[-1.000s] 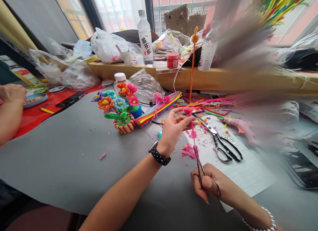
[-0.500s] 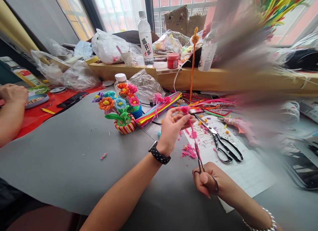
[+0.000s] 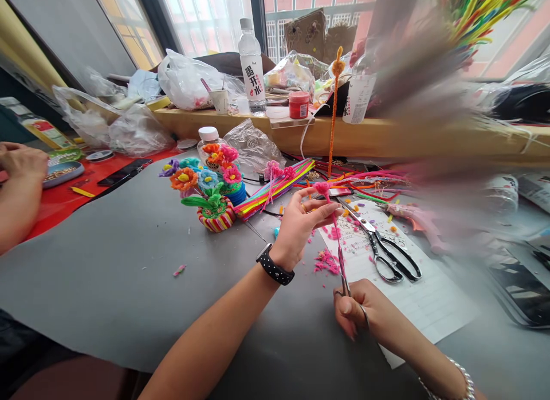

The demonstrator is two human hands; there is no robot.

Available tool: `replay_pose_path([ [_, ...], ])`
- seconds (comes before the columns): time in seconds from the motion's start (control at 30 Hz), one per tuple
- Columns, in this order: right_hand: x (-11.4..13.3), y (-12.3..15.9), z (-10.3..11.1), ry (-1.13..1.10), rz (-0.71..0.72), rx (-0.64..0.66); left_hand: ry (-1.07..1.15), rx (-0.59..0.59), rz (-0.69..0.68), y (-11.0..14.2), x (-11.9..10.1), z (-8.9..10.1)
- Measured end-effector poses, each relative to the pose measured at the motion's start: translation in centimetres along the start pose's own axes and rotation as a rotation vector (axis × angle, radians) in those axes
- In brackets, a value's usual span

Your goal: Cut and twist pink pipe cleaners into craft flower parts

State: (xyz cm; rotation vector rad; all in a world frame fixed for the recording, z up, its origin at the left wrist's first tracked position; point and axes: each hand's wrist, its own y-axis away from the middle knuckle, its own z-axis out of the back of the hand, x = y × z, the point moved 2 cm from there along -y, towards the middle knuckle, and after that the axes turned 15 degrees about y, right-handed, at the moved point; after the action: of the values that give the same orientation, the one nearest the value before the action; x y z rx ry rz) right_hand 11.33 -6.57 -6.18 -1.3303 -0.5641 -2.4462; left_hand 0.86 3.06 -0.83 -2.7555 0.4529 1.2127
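My left hand (image 3: 301, 222), with a black dotted watch band on the wrist, pinches a pink pipe-cleaner flower (image 3: 321, 188) by the top of its stem. The pink stem (image 3: 335, 228) hangs down toward my right hand (image 3: 358, 314). That hand is closed round the handles of small scissors (image 3: 344, 277), whose blades lie along the lower stem. Pink fluff clippings (image 3: 325, 262) are scattered on the grey table (image 3: 129, 262) and on a sheet of white paper (image 3: 421, 297) under my hands.
Large black-handled scissors (image 3: 382, 251) lie on the paper. A pot of pipe-cleaner flowers (image 3: 210, 188) and a bundle of coloured pipe cleaners (image 3: 279, 188) stand behind. A wooden shelf (image 3: 387, 136) holds a water bottle (image 3: 251, 67), bags and a red jar (image 3: 298, 104). Another person's hand (image 3: 21, 165) rests at far left.
My right hand has closed the small scissors and slid slightly up along the stem. My left hand with the pink flower has shifted a little up and left, then steadied.
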Motion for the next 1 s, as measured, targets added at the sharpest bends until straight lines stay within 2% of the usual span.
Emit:
replay_pose_path([
  [0.13, 0.12, 0.11, -0.03, -0.053, 0.061, 0.009, 0.021, -0.002, 0.015, -0.05, 0.05, 0.02],
  [0.37, 0.22, 0.01, 0.04, -0.08, -0.005, -0.018, 0.046, -0.059, 0.039, -0.2, 0.06, 0.19],
  [0.63, 0.45, -0.03, 0.15, -0.037, -0.037, -0.022, 0.047, -0.044, 0.021, -0.38, 0.12, 0.35],
  [0.93, 0.09, -0.02, 0.06, -0.005, -0.035, -0.047, 0.053, -0.046, 0.011, -0.33, -0.07, 0.37],
  [1.0, -0.03, -0.04, 0.2, -0.026, 0.001, -0.046, 0.049, -0.037, 0.005, -0.38, -0.16, 0.44],
])
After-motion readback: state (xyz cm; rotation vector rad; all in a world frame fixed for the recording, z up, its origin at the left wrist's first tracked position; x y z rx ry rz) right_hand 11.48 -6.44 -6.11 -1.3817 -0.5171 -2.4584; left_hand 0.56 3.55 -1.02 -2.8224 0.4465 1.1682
